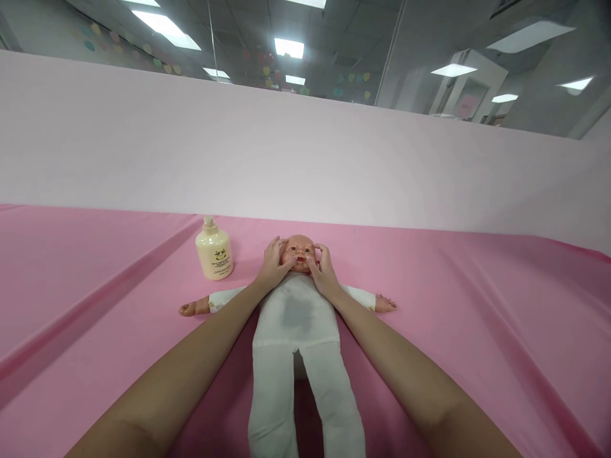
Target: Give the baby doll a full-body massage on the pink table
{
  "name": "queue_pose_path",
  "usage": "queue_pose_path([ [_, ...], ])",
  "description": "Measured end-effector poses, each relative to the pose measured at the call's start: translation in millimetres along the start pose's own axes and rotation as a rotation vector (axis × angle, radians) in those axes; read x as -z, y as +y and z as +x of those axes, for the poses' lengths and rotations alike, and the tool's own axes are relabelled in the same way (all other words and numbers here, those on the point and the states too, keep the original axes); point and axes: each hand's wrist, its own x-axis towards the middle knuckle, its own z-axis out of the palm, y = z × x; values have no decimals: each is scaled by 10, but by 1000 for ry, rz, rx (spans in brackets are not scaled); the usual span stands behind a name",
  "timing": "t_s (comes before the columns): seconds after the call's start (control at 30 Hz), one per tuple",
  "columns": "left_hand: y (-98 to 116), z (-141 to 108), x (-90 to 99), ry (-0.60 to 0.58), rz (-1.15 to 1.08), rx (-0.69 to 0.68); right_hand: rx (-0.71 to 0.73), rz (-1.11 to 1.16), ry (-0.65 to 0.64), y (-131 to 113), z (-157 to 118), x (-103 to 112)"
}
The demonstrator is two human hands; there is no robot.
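Now, doll: your doll (296, 331) lies on its back mid-desk, arms spread, legs toward you.
Left hand: your left hand (273, 264) cups one cheek, fingers curled against the head.
Right hand: your right hand (324, 270) presses the other cheek; neither hand is closed into a grip.
Handling: head looks like hard plastic, body soft and light in its white suit; it would likely flop, so support head and torso.
Bottle: a cream pump bottle (214, 249) stands just beside the head.
Surface: pink cloth (477, 318) covers the desk, creased.
Room: pale partition (305, 159), ceiling lights above.
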Motion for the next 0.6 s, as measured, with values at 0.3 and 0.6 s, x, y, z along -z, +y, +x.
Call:
queue_pose_path([
  [0.3, 60, 1, 56, -104, 52, -94, 103, -57, -109, -19, 45, 19],
  [0.6, -78, 25, -4, -83, -11, 67, -98, 23, -93, 136, 57, -23],
])
